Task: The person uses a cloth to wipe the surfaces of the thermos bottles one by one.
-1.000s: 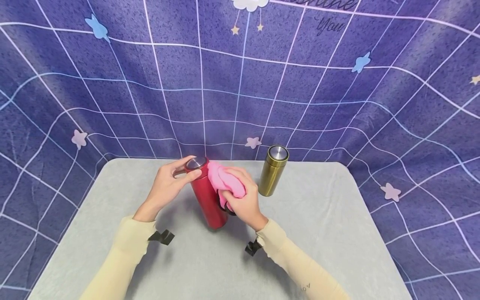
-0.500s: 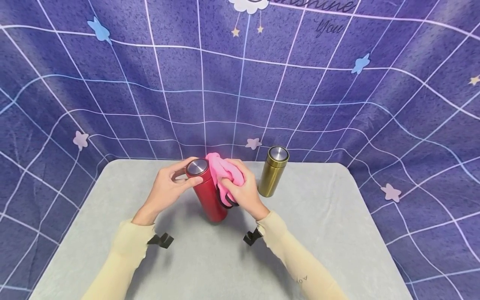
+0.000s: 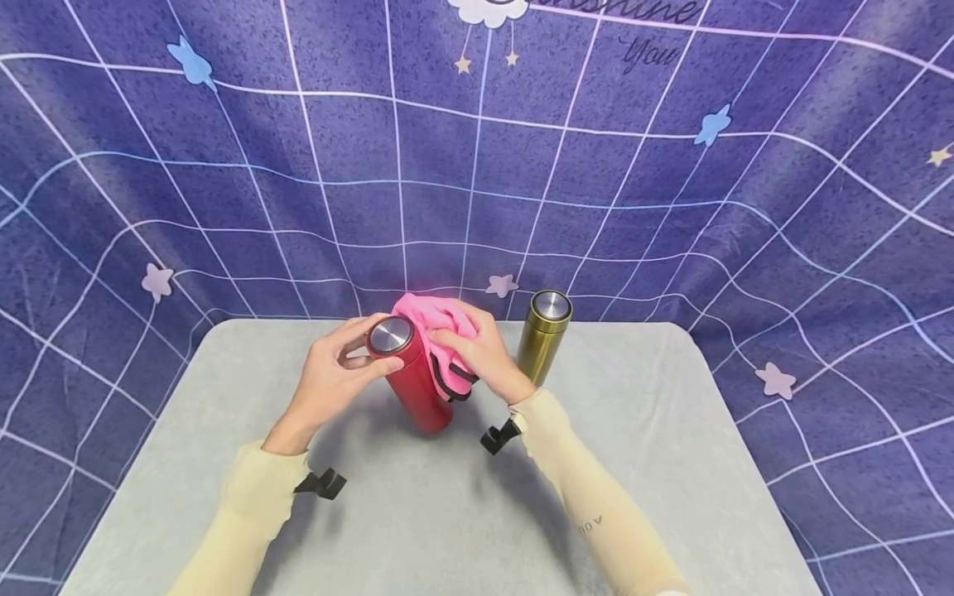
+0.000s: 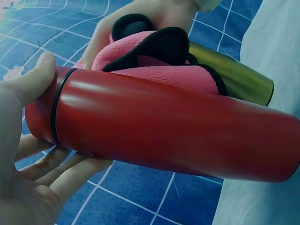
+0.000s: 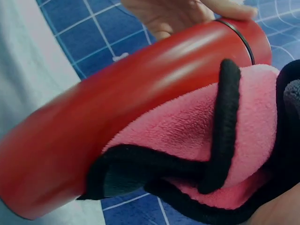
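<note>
A red thermos bottle [image 3: 423,399] with a silver lid top stands tilted over the table, its lid end toward me. Around its upper end, my left hand [image 3: 331,368] grips with the thumb on one side and the fingers on the other. Bunched in my right hand [image 3: 484,352] is a pink cloth [image 3: 432,319] with black edging. The cloth lies against the bottle's right side near the top. In the right wrist view, the pink cloth [image 5: 173,122] covers part of the red body, while fingers of the left hand [image 5: 173,16] show behind the bottle.
A gold thermos bottle [image 3: 544,339] stands upright just behind my right hand, partly hidden by the wrist. The light grey table [image 3: 641,447] has its far edge near a purple grid-patterned curtain [image 3: 477,165]. A black wrist mount [image 3: 498,437] hangs under the right sleeve.
My right hand has slid the cloth toward the far side of the bottle's upper end. The red bottle's lower end has shifted slightly away from me; my left hand keeps its grip.
</note>
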A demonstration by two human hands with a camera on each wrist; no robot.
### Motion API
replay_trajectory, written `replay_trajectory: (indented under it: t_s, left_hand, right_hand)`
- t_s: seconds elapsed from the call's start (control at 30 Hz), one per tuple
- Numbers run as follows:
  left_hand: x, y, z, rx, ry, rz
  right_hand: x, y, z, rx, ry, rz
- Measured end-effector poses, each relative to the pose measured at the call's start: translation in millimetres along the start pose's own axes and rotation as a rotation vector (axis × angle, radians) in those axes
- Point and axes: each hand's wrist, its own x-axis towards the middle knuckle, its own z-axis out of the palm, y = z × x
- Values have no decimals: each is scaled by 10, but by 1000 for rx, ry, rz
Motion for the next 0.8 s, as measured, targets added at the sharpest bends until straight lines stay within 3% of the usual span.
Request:
replay_trajectory:
  t_s: [0.4,0.57,0.8]
  left_hand:
    - [-64,47,75,83,-38,29]
    - [-82,70,70,128,-47,56]
    - [-81,88,76,168,-69,77]
  right_hand:
    - [119,75,-61,124,-167,202]
    - [133,105,-75,139,-242,233]
    - [137,162,-75,178,-262,284]
